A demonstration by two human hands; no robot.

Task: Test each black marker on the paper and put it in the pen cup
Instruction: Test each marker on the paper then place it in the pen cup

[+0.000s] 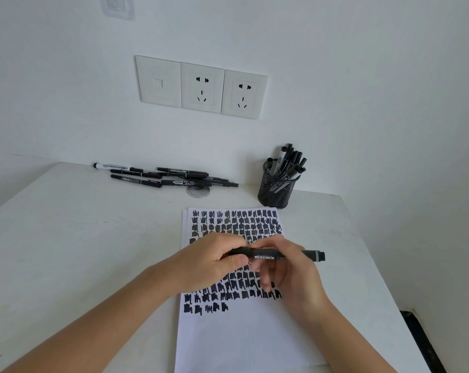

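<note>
Black marker (268, 256), slim and cylindrical, gripped level by left hand (212, 261) and right hand (291, 277).

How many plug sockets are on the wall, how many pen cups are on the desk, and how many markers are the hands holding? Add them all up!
Plug sockets: 2
Pen cup: 1
Marker held by the left hand and right hand: 1
Total: 4
</note>
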